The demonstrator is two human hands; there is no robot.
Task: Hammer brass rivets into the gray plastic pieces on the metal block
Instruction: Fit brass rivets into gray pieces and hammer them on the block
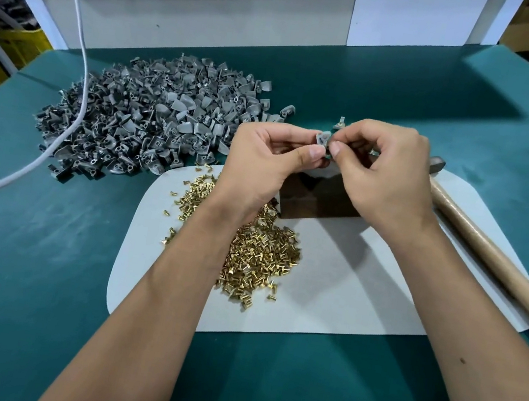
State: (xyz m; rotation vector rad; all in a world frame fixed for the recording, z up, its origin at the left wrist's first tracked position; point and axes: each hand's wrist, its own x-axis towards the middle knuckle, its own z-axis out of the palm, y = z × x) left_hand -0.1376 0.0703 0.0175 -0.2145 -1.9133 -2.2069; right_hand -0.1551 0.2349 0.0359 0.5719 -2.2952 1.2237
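My left hand (272, 154) pinches a small gray plastic piece (322, 138) between thumb and fingers, held above the metal block (315, 198). My right hand (384, 170) meets it from the right, its thumb and forefinger pinched at the same piece; whether a rivet sits between them is hidden. A heap of brass rivets (258, 251) lies on the white mat (347, 282) under my left wrist. The hammer (479, 234) lies to the right, wooden handle toward me, its head partly behind my right hand.
A big pile of gray plastic pieces (151, 120) covers the green table (37, 268) at the back left. A white cable (71, 121) runs over that pile to the left edge. One gray piece (340, 122) stands behind my hands. A white panel closes the back.
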